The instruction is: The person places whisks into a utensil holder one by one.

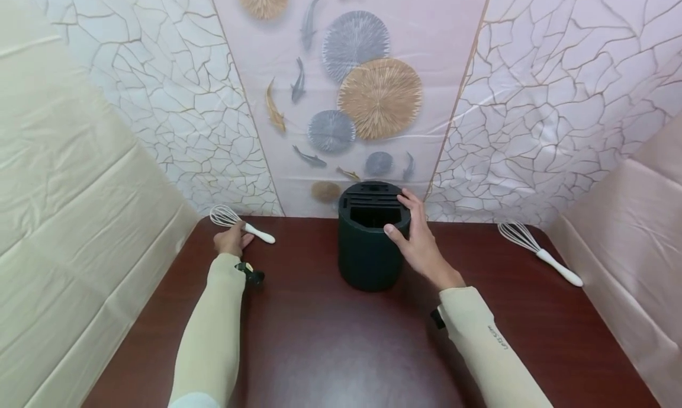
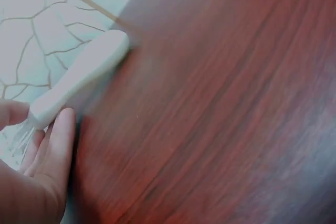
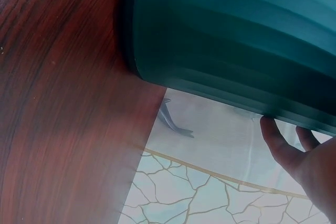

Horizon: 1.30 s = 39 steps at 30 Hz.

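While the left hand (image 1: 230, 240) pinches a white whisk (image 1: 259, 234) at the table's (image 1: 330, 349) far-left corner, the right hand (image 1: 423, 248) grips the top edge of a dark slotted holder (image 1: 367, 257) — upright here toward the back, a second whisk (image 1: 556, 266) well to its right.

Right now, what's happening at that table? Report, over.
Left hand at neck of left whisk, fingers either side. Right hand holding upright dark holder by its rim. Nothing visible between left whisk and holder.
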### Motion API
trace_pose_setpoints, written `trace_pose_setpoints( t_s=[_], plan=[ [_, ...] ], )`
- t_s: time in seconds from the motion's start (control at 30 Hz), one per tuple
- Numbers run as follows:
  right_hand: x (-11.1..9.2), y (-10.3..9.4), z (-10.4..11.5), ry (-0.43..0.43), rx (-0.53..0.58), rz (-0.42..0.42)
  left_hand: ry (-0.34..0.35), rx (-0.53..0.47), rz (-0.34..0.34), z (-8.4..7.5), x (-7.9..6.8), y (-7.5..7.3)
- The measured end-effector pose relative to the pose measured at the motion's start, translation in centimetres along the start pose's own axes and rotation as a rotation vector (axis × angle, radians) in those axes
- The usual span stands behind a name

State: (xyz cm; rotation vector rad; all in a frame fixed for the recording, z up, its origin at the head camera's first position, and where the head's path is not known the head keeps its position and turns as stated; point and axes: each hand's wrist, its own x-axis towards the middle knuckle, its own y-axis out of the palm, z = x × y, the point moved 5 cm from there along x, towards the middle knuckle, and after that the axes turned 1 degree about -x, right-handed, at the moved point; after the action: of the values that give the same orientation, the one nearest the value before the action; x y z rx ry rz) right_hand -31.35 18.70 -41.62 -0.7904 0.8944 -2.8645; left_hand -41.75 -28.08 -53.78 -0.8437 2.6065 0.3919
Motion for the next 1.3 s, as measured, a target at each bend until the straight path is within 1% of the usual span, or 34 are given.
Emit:
trace_pose_setpoints(
  t_s=[0.1, 0.17, 0.27, 0.4, 0.47, 0.53, 0.63, 0.7, 0.9, 1.1, 1.3],
  plan=[
    [0.2, -0.2, 0.2, -0.006, -0.005, -0.001, -0.028, -0.069, 0.047, -0.2, -0.3, 0.1],
    [0.3, -0.4, 0.2, -0.010, -0.008, 0.002, -0.037, -0.096, 0.070, -0.4, -0.6, 0.1],
    [0.2, -0.6, 0.2, -0.003, -0.017, 0.007, -0.063, -0.135, 0.134, -0.3, -1.0, 0.2],
    [-0.3, -1.0, 0.1, 0.023, -0.025, 0.012, -0.128, -0.149, 0.218, 0.2, -1.6, 0.2],
    [-0.3, -1.1, 0.1, 0.032, -0.028, 0.015, -0.148, -0.152, 0.235, 0.2, -1.9, 0.1],
    [-0.2, -1.1, 0.2, 0.039, -0.032, 0.019, -0.150, -0.154, 0.245, 0.1, -2.2, -0.1],
    [0.0, -1.0, 0.3, 0.040, -0.038, 0.025, -0.122, -0.152, 0.266, -0.1, -2.9, -0.3],
    [0.0, -1.0, 0.4, 0.038, -0.044, 0.031, -0.092, -0.129, 0.294, -0.2, -3.5, -0.4],
    [0.0, -0.8, 0.5, 0.034, -0.059, 0.071, 0.009, -0.033, 0.385, -0.5, -6.0, -0.7],
    [0.0, -0.9, 0.3, 0.030, -0.073, 0.064, 0.106, 0.018, 0.482, -2.1, -8.4, 0.1],
    [-0.2, -0.7, 0.5, 0.019, -0.069, 0.063, 0.178, 0.126, 0.545, -3.7, -11.1, 0.8]
  ],
)
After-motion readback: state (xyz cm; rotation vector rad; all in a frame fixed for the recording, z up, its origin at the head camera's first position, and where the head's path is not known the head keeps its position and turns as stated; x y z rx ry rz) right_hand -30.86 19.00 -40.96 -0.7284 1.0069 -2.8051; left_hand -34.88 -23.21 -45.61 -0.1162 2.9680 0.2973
